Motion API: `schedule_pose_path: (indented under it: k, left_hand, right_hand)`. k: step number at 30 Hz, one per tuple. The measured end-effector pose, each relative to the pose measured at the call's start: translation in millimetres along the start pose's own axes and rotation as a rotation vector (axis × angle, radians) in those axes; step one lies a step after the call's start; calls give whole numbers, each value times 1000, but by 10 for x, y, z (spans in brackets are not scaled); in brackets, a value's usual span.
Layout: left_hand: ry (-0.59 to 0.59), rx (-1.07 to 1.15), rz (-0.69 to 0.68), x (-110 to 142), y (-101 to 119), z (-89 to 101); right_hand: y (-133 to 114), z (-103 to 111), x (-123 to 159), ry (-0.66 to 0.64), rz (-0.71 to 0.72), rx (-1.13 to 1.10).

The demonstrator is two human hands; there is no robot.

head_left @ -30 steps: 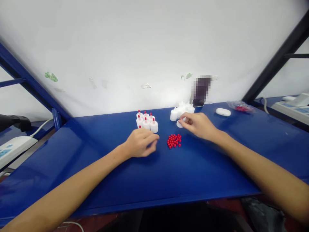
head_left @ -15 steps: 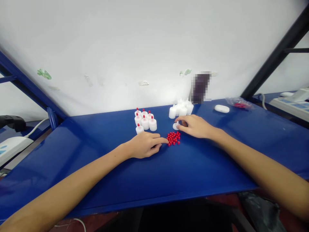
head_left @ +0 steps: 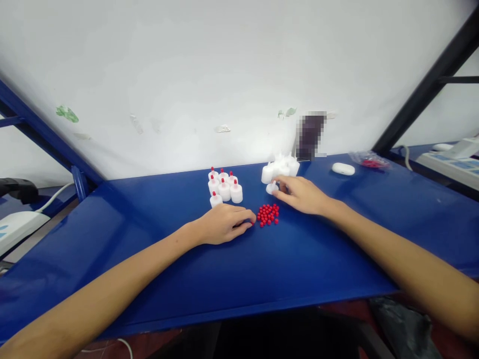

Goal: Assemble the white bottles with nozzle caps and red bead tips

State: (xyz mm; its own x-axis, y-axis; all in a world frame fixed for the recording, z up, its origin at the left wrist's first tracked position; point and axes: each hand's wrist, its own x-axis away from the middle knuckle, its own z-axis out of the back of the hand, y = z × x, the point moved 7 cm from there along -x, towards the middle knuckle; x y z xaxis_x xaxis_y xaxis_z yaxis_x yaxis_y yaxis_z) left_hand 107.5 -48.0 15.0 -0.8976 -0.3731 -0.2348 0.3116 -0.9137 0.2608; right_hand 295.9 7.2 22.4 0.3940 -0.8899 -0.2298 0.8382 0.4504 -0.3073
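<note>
My left hand (head_left: 226, 223) rests low over the blue table, thumb and forefinger pinched on a small red cap (head_left: 253, 224) at the left edge of a pile of red caps (head_left: 268, 215). My right hand (head_left: 301, 193) grips a small white bottle (head_left: 272, 188) with a bare nozzle; the fingers partly cover it. Behind that hand stands a cluster of white bottles (head_left: 280, 167) without red tips. Left of the pile, several white bottles with red caps (head_left: 224, 190) stand grouped; the nearest one (head_left: 216, 200) is partly hidden by my left hand.
A dark phone-like object (head_left: 310, 137), partly pixelated, leans on the wall at the back. A white rounded case (head_left: 343, 169) and a clear bag with red pieces (head_left: 370, 160) lie to the right. Blue posts flank the table (head_left: 239, 279), with white devices beyond both ends.
My left hand has reached right to the red pile and closed its fingertips on a cap at its edge. My right hand has shifted the uncapped bottle slightly left, away from the cluster.
</note>
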Motion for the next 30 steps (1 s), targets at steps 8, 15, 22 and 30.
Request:
schedule_pose_path:
  k: [8,15,22,30]
  left_hand:
    - [102,157,171,-4,-129,58]
    - [378,725,377,61,-257,87]
    - [479,675,297,97,-154,136]
    - [536,485,189,87,-68,224]
  right_hand:
    - [-498,157,145,186,338,-136]
    - [-770,104,231,250,485,-104]
    - [-806,127,251,292,491,-95]
    - [-788,116,266,314,463,-67]
